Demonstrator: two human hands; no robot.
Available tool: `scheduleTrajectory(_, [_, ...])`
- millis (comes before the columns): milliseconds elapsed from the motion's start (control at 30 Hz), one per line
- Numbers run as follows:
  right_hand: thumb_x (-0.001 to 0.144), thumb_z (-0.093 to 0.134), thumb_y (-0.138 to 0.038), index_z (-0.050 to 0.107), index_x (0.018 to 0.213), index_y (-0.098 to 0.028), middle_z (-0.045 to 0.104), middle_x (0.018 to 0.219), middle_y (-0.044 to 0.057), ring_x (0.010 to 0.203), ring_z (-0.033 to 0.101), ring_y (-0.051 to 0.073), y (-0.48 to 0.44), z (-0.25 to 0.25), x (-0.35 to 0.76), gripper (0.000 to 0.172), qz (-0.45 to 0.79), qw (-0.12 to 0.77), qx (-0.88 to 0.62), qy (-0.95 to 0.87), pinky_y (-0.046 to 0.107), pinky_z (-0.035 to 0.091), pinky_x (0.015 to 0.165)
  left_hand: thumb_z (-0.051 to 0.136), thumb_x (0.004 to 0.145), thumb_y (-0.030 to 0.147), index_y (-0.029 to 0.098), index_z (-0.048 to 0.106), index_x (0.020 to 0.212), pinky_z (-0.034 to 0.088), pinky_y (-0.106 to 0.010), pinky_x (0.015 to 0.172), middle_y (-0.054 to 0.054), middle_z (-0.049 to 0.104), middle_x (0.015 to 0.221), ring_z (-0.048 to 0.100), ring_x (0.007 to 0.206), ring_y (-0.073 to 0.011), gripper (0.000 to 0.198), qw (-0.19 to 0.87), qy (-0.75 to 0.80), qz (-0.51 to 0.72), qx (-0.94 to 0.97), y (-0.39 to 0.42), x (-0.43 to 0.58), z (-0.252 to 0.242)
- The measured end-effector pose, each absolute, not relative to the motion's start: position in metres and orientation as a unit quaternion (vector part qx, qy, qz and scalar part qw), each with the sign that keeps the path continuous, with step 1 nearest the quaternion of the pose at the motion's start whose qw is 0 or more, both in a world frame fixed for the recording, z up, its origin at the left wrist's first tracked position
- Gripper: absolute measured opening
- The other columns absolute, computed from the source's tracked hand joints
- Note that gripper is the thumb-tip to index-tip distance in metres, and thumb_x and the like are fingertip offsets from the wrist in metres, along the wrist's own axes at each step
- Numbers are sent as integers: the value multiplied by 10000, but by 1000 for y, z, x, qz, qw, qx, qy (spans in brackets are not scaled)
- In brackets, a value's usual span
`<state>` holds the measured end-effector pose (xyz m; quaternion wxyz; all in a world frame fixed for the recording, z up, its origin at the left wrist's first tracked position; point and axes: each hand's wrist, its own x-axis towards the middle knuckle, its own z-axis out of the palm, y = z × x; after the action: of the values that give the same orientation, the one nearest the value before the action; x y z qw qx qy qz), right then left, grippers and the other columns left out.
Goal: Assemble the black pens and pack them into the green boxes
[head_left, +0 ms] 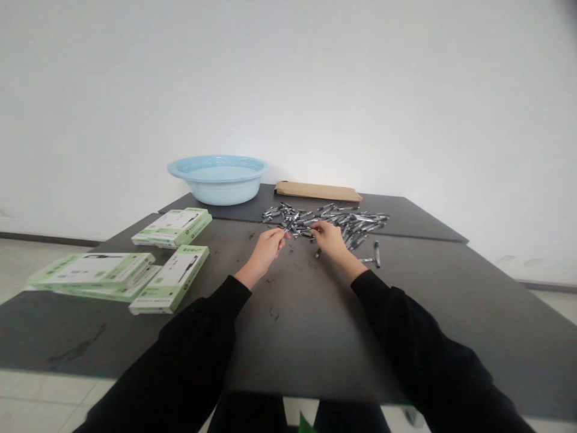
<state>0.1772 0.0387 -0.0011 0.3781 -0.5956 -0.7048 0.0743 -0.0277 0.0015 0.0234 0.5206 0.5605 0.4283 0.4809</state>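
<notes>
A loose heap of black-and-clear pens (356,224) is spread over the middle of the dark table. At the heap's near left edge, my left hand (269,243) is closed, with a pen (288,227) sticking out from its fingertips. My right hand (328,236) reaches to the front of the heap, its fingers pinched together among the pens. Whether a pen is between those fingertips is too small to make out. Two pens (377,254) lie apart from the heap, right of my right hand.
Green-and-white pen boxes lie on the left: a stack (174,227) at the back, one box (171,281) in front, more boxes (97,270) at the edge. A light blue basin (225,191) stands at the back left. Flat brown cardboard (318,190) lies by the wall.
</notes>
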Motion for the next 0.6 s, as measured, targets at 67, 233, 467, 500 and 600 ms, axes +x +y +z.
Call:
scheduleTrajectory(67, [841, 559, -232, 693, 1063, -189, 737, 893, 63, 841, 646, 209, 37, 8, 185, 263, 135, 469, -559, -670, 356, 466, 837, 481, 804, 305, 142, 589, 760, 173, -187, 393, 65, 390, 529, 275, 397, -52, 200, 516, 426, 474, 573, -1, -26, 24])
scheduleTrajectory(233, [826, 588, -368, 659, 1151, -182, 743, 867, 52, 784, 658, 187, 12, 25, 209, 381, 275, 589, -475, -593, 336, 486, 786, 477, 800, 346, 141, 604, 763, 178, -205, 417, 70, 381, 501, 261, 406, -62, 243, 522, 402, 413, 628, -7, -18, 20])
scheduleTrajectory(467, [709, 732, -428, 619, 759, -198, 766, 975, 83, 904, 684, 203, -19, 30, 216, 260, 439, 621, -428, -489, 284, 467, 716, 483, 796, 379, 138, 633, 780, 203, -223, 454, 75, 373, 489, 288, 424, -74, 284, 523, 374, 336, 688, -13, -7, 7])
scheduleTrajectory(500, [691, 741, -405, 599, 719, -200, 771, 948, 82, 912, 685, 207, -20, 30, 214, 252, 455, 618, -425, -481, 283, 463, 725, 483, 793, 378, 137, 633, 782, 203, -224, 455, 74, 375, 492, 289, 425, -74, 284, 525, 372, 335, 689, -14, -7, 6])
scheduleTrajectory(600, [666, 728, -351, 566, 664, -205, 778, 876, 78, 935, 689, 217, -21, 31, 207, 219, 487, 604, -416, -474, 290, 455, 773, 487, 791, 386, 136, 632, 790, 197, -222, 449, 74, 374, 495, 282, 424, -71, 289, 532, 373, 338, 681, -13, -7, 5])
